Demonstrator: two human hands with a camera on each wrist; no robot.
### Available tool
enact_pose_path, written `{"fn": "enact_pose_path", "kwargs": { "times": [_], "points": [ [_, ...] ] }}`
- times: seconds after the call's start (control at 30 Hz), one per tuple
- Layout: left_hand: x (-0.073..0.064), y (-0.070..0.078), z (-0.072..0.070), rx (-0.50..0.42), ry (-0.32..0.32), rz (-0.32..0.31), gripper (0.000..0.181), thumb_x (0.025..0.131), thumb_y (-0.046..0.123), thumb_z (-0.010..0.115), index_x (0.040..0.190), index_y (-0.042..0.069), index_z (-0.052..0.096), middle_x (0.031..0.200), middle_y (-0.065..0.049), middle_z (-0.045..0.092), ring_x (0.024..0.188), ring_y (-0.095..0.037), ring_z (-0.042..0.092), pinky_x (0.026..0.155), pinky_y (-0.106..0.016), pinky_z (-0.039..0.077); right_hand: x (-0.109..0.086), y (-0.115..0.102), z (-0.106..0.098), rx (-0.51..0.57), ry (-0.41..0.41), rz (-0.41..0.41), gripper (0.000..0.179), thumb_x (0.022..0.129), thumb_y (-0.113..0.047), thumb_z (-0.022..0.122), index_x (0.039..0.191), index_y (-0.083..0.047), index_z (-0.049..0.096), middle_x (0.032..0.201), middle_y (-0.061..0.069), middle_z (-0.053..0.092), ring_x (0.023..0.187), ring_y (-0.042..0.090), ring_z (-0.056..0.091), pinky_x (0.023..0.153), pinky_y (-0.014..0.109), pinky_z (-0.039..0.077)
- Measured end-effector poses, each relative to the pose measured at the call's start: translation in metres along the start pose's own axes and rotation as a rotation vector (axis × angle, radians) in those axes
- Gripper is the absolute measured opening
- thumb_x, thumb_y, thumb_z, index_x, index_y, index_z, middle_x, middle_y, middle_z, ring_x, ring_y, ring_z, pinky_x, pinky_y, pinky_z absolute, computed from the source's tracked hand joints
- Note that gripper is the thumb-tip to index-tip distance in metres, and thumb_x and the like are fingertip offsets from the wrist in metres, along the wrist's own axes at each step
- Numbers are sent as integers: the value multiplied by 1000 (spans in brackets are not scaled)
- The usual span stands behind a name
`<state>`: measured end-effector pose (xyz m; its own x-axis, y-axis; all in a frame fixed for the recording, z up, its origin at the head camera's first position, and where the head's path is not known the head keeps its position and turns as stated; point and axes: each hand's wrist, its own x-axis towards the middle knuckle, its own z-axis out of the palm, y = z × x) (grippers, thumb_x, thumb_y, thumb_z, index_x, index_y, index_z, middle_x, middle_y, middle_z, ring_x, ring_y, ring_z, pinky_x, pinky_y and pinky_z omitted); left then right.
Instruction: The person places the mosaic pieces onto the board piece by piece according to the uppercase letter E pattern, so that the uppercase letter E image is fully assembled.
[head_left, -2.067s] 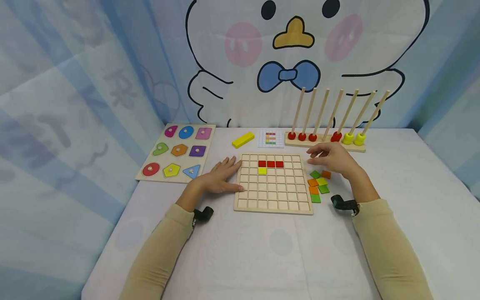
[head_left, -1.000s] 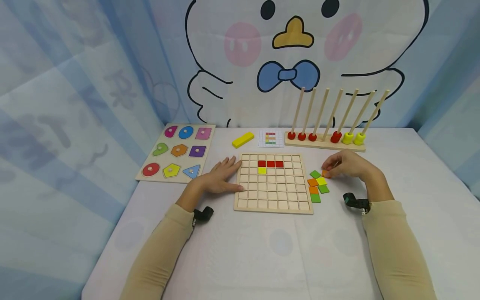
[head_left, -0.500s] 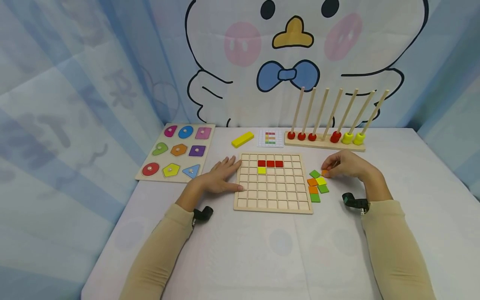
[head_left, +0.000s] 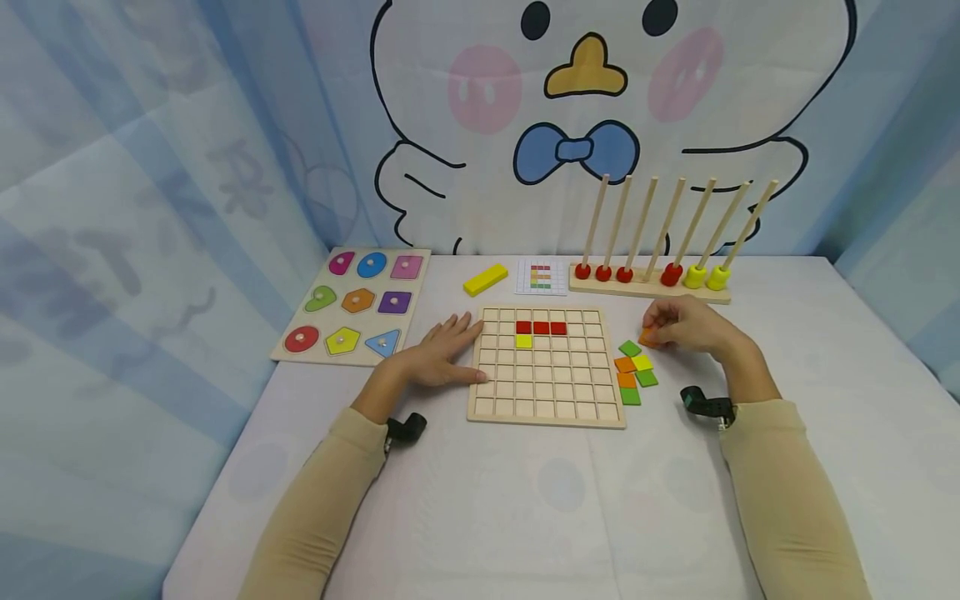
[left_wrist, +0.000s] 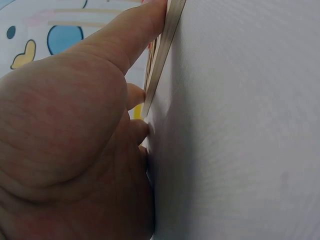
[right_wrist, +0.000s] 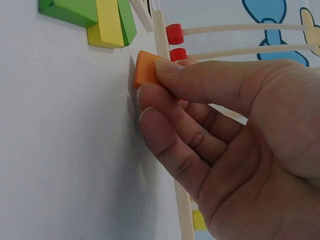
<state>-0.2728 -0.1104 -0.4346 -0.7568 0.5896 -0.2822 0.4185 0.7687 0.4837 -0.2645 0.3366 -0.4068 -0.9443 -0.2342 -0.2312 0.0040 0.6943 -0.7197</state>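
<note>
My right hand (head_left: 690, 325) pinches an orange square tile (right_wrist: 146, 69) between thumb and fingers, tilted just off the table in the right wrist view. Beside it lie loose tiles: green (head_left: 630, 348), yellow (head_left: 642, 362) and orange (head_left: 625, 365), with several in all. My left hand (head_left: 438, 354) lies spread at the left edge of a wooden grid board (head_left: 555, 392), its thumb and fingertips touching the frame. On the board, three red tiles (head_left: 542, 328) sit in a row, with a yellow tile (head_left: 523, 341) below the leftmost one.
Behind the board are a yellow block (head_left: 485, 279) and a pattern card (head_left: 542, 277). A wooden peg stand (head_left: 648, 287) with red and yellow beads stands at the back right. A shape puzzle board (head_left: 345, 333) lies at the left. A patterned curtain (head_left: 480, 183) hangs behind the table.
My right hand has come down to the orange tile at the right of the pile, pinched it and tilted it up slightly. My left hand has stayed on the board's edge.
</note>
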Motion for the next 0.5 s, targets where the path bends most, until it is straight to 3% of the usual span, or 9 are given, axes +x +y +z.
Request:
{"fn": "enact_pose_path", "kwargs": {
  "times": [0.27,0.5],
  "points": [
    [1,-2,0,-9,-2,12,103,94,66,63,169,23,6,176,-7,-7,163,-28,-14,132,-47,-9,4,-4,4,25,83,-20,17,100,-9,67,113,1,63,101,14,64,85,25,61,73,25,57],
    [1,-3,0,-8,-4,14,104,94,67,62,169,23,6,176,-7,-7,163,-28,-14,132,-46,-9,6,-16,13,89,152,-104,20,102,-15,67,115,0,62,106,17,66,83,26,64,74,28,59]
  ]
}}
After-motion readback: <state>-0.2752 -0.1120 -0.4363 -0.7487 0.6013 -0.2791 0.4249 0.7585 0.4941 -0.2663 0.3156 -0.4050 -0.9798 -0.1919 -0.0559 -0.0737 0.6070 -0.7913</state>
